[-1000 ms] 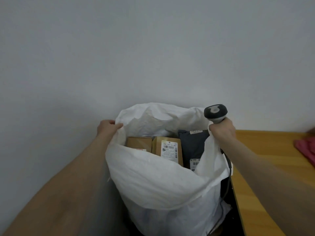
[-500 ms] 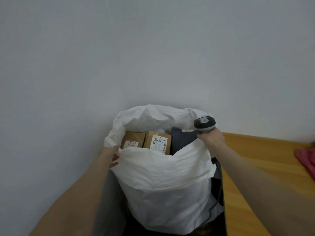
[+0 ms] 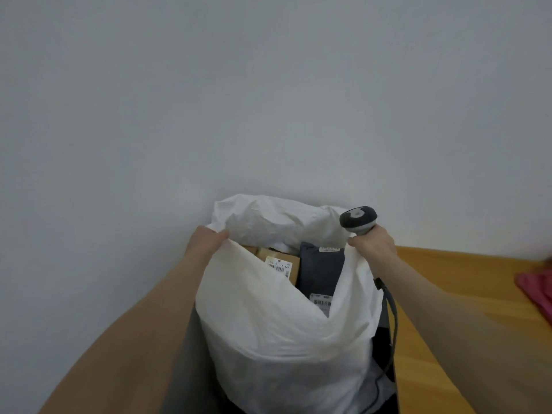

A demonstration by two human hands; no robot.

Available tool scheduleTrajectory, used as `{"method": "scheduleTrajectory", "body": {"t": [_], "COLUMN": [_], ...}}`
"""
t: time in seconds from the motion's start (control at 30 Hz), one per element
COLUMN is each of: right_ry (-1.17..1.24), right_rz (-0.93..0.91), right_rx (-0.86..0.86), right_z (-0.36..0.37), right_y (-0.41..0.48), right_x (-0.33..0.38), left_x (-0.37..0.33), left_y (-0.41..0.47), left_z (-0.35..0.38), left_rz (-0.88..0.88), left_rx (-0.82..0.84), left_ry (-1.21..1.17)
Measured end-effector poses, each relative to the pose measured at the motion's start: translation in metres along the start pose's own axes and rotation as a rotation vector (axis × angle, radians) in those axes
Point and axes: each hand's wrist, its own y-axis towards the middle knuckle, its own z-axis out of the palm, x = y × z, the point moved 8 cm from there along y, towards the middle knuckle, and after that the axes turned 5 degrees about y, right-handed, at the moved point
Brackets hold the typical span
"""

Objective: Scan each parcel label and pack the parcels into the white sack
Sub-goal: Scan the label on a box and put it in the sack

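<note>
At lower centre the white sack [image 3: 283, 339] stands open. The left hand [image 3: 206, 242] pinches its rim; the right hand [image 3: 373, 243] grips rim and scanner [image 3: 357, 220] together. Inside, the brown box [image 3: 280, 265] label reads partly "101 16"; the dark parcel [image 3: 321, 273] labels are unreadable.

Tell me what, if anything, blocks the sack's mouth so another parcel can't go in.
Nothing visible covers the mouth of the white sack: the left hand and right hand hold its rim apart. But the brown box and dark parcel already reach near the rim, leaving little room.
</note>
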Motion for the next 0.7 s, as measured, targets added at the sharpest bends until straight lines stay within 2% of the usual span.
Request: {"method": "scheduleTrajectory", "body": {"t": [0.1, 0.17, 0.27, 0.33, 0.47, 0.57, 0.7], "right_ry": [-0.029, -0.053, -0.072, -0.081, -0.066, 0.05, 0.172], "right_rz": [-0.004, 0.015, 0.068, 0.101, 0.157, 0.141, 0.101], "right_rx": [0.016, 0.052, 0.067, 0.014, -0.108, -0.142, -0.228], "right_z": [0.006, 0.018, 0.035, 0.038, 0.039, 0.046, 0.037], "right_y": [0.011, 0.017, 0.029, 0.038, 0.047, 0.047, 0.042], "right_x": [0.008, 0.01, 0.004, -0.003, -0.019, -0.026, -0.016], "left_x": [0.013, 0.016, 0.016, 0.012, 0.014, 0.015, -0.015], "left_y": [0.029, 0.052, 0.087, 0.102, 0.11, 0.109, 0.097], "left_z": [-0.018, -0.022, -0.014, -0.001, 0.027, 0.033, 0.031], "left_rz": [-0.149, -0.158, -0.094, -0.013, 0.053, 0.067, 0.109], "left_rx": [-0.081, -0.087, 0.047, 0.165, 0.277, 0.197, 0.084], "left_ry": [0.138, 0.25, 0.337, 0.398, 0.384, 0.394, 0.24]}}
